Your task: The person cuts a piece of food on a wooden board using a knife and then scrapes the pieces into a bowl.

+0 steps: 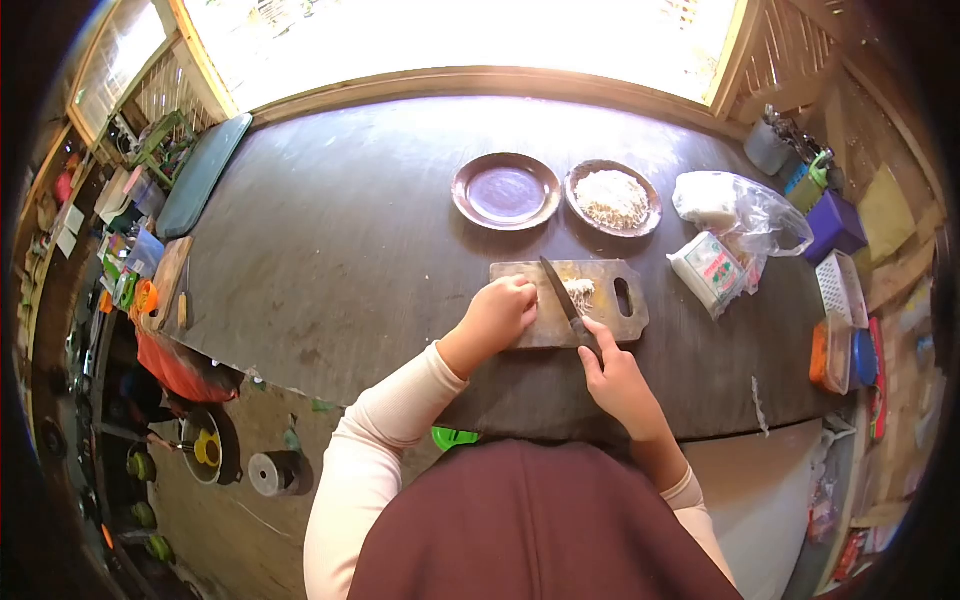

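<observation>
A wooden cutting board (pixel 520 335) with an oval handle hole lies on the dark table in front of me. My right hand (pixel 612 375) grips the black handle of a knife (pixel 562 290), its blade slanting up and left across the board. Right of the blade sits a small heap of pale, thin shreds (pixel 582 292). My left hand (pixel 500 312) is over the board's left part, fingers curled and closed; whatever they may hold is hidden. Behind the board, a brown plate (pixel 612 232) carries a pile of similar shreds (pixel 610 198). Beside it stands another brown plate (pixel 505 192).
On the right are a white printed packet (pixel 710 272), a clear plastic bag (pixel 750 215), a purple container (pixel 835 225) and a white basket (pixel 840 290). A teal tray (pixel 205 175) leans at the far left. Pots, one a metal pot (pixel 275 472), stand on the floor below left.
</observation>
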### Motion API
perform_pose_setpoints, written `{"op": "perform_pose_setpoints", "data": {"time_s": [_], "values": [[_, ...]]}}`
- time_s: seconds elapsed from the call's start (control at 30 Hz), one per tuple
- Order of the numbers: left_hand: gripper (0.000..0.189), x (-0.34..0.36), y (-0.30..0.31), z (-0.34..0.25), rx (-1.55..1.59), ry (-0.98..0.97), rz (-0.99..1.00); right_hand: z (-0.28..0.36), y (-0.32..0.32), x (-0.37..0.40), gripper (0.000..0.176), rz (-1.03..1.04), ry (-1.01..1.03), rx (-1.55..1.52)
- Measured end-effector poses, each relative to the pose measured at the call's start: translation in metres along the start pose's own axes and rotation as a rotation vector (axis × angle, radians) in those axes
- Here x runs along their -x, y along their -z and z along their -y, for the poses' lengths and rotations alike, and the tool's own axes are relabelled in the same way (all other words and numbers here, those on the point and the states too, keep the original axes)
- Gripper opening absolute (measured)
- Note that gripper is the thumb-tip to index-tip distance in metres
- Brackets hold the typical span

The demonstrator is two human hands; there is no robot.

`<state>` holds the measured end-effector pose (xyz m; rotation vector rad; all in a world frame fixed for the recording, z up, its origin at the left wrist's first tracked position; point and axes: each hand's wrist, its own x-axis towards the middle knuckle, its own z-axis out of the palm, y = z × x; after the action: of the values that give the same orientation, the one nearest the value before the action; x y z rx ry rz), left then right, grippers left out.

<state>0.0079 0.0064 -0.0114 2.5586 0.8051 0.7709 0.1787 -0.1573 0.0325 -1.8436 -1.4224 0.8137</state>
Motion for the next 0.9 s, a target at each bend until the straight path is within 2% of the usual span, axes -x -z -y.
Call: {"op": "perform_pose_setpoints", "data": {"time_s": [0.1, 0.17, 0.23, 0.3, 0.47, 0.53, 0.67, 0.77, 0.9], "values": [[0.012, 0.000, -0.006, -0.002, 0.010, -0.029, -0.031, -0.010, 0.006, -0.001, 0.044, 0.011, 0.000, -0.005], [0.012, -0.002, -0.010, -0.005, -0.015, -0.045, -0.056, -0.020, 0.008, -0.005, 0.044, -0.047, 0.264, 0.048], [0.012, -0.003, -0.013, -0.007, -0.004, -0.042, -0.054, -0.013, 0.020, -0.008, 0.049, 0.041, 0.219, 0.119], [0.012, -0.003, -0.013, -0.009, 0.002, -0.035, -0.042, -0.005, 0.029, -0.016, 0.052, 0.269, 0.051, 0.204], [0.013, -0.001, -0.009, -0.010, 0.038, -0.009, -0.035, 0.000, 0.037, -0.034, 0.057, 0.276, 0.155, 0.238], [0.012, 0.000, -0.008, -0.009, 0.032, 0.001, -0.035, -0.002, 0.037, -0.037, 0.062, 0.207, 0.164, 0.159], [0.011, -0.002, -0.007, -0.008, 0.020, -0.008, -0.062, 0.008, 0.045, -0.037, 0.063, 0.266, 0.111, 0.043], [0.011, -0.003, -0.004, -0.012, 0.018, -0.001, -0.048, -0.002, 0.045, -0.039, 0.062, 0.341, 0.157, -0.010], [0.014, -0.003, 0.002, -0.013, 0.001, 0.005, -0.024, -0.009, 0.041, -0.040, 0.064, 0.353, 0.166, 0.045]]}}
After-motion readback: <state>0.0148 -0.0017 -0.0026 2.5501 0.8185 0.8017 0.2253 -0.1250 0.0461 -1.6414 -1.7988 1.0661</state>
